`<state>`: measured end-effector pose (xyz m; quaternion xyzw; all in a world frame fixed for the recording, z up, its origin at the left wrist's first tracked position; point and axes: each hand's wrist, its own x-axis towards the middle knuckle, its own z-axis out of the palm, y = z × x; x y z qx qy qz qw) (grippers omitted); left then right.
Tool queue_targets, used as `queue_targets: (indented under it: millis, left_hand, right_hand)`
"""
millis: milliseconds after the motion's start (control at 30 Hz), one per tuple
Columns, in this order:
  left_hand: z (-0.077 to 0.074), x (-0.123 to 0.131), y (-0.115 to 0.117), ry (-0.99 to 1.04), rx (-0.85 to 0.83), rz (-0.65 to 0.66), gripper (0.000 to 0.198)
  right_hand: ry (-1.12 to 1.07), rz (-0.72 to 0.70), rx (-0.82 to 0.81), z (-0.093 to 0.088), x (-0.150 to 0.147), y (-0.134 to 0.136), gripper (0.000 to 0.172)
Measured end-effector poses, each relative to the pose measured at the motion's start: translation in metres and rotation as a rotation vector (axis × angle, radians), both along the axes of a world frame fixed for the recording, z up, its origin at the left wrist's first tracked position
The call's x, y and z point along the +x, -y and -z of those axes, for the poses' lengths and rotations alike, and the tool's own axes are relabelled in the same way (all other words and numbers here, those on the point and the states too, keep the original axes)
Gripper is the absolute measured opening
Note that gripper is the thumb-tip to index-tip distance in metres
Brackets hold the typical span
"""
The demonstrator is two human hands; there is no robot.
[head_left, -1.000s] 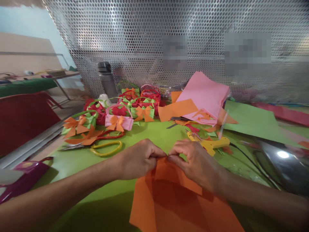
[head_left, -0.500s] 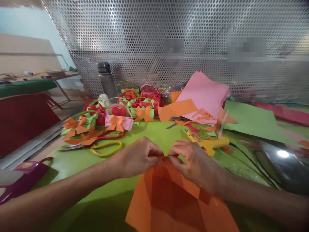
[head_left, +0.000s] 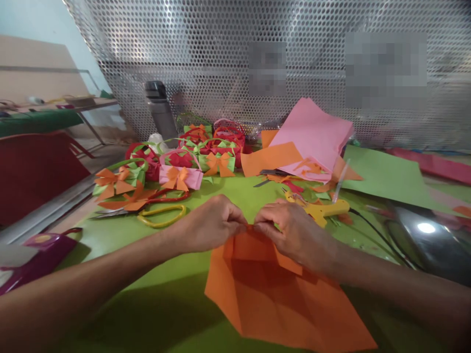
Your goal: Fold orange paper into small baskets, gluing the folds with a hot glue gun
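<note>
An orange paper sheet (head_left: 279,299) lies on the green table (head_left: 154,294) in front of me, partly folded, with its far tip raised. My left hand (head_left: 211,224) and my right hand (head_left: 294,233) meet at that tip. Both are closed in a pinch on the paper's top fold, fingertips almost touching. The lower part of the sheet spreads flat toward me.
Scissors with yellow handles (head_left: 158,215) lie to the left, a yellow glue gun (head_left: 324,211) with a black cord to the right. Behind them stand several paper baskets with orange bows (head_left: 180,169), pink paper (head_left: 312,135), a green sheet (head_left: 386,179), a grey bottle (head_left: 160,110) and a perforated metal screen (head_left: 235,59).
Both hands stayed pinched on the sheet's tip. The sheet lifted slightly, then settled flatter, and the view tilted down a little.
</note>
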<state>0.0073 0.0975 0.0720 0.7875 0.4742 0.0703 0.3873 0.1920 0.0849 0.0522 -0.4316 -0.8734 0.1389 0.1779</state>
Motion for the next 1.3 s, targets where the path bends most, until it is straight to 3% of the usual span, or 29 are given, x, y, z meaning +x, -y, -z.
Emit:
queue_targets:
  millis: [433, 767, 967, 1300]
  left_hand:
    - [-0.006, -0.001, -0.004, -0.062, 0.024, 0.121, 0.024]
    - [-0.008, -0.002, -0.007, -0.008, 0.008, -0.006, 0.018]
    - [-0.013, -0.001, -0.007, 0.074, 0.067, -0.032, 0.02]
    - [0.014, -0.009, -0.023, 0.35, -0.223, -0.051, 0.036]
  right_hand:
    - [0.208, -0.06, 0.184, 0.0, -0.004, 0.009, 0.026]
    - [0.2, -0.071, 0.272, -0.001, 0.0, 0.007, 0.027]
    - [0.171, -0.059, 0.361, -0.012, 0.003, 0.011, 0.027]
    - [0.265, 0.114, 0.354, -0.022, 0.01, 0.007, 0.022]
